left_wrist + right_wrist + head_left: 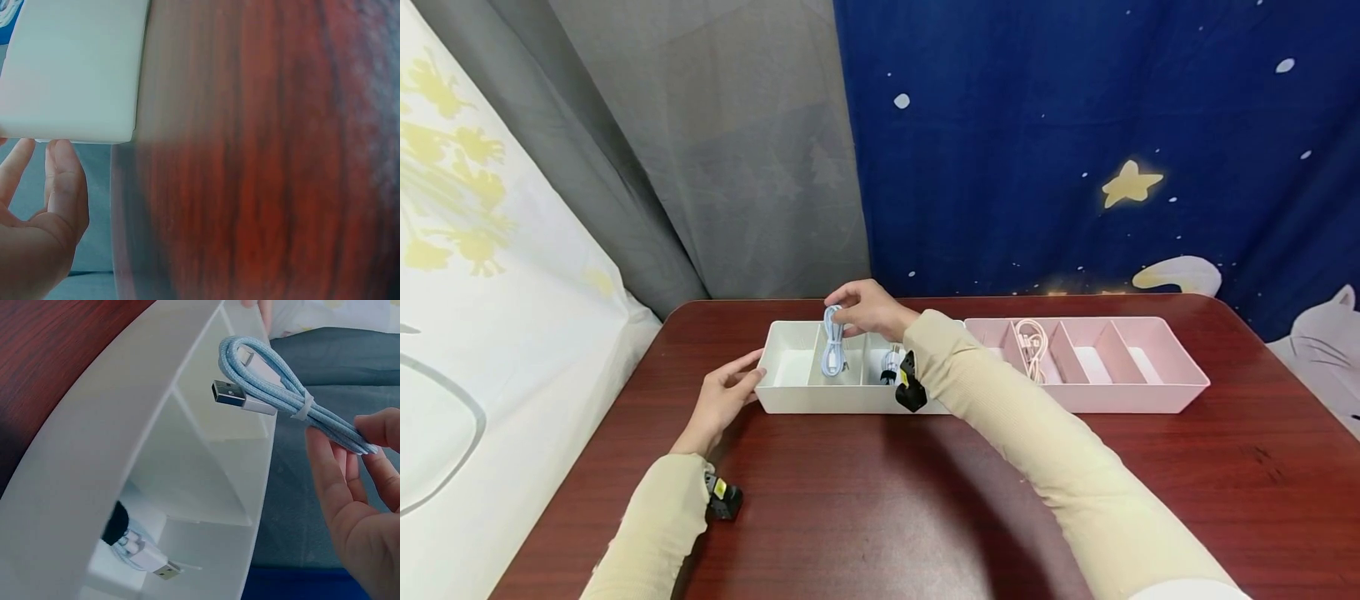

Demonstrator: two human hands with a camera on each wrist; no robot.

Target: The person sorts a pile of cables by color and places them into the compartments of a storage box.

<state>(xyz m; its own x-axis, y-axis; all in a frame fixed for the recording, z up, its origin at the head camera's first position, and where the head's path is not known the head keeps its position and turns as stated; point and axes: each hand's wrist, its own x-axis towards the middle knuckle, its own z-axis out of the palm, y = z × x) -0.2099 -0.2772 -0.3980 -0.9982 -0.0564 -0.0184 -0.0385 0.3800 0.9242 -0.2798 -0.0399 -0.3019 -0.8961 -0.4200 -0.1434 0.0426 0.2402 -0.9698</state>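
My right hand (874, 310) pinches one end of a coiled light blue USB cable (832, 343) between thumb and fingers. The coil hangs over the white divided box (835, 401); in the right wrist view a white tie (304, 407) binds it and its USB plug (229, 394) shows. The fingertips of my left hand (721, 402) touch the box's left end, fingers fairly straight. Another bundled cable (140, 550), with a black strap, lies in a compartment of the white box.
A pink divided box (1127, 399) stands at the right end of the white one, holding a pale pink cable (1032, 346) in one compartment. Both sit near the back edge of the dark red wooden table (850, 517). Grey and blue curtains (1037, 125) hang behind.
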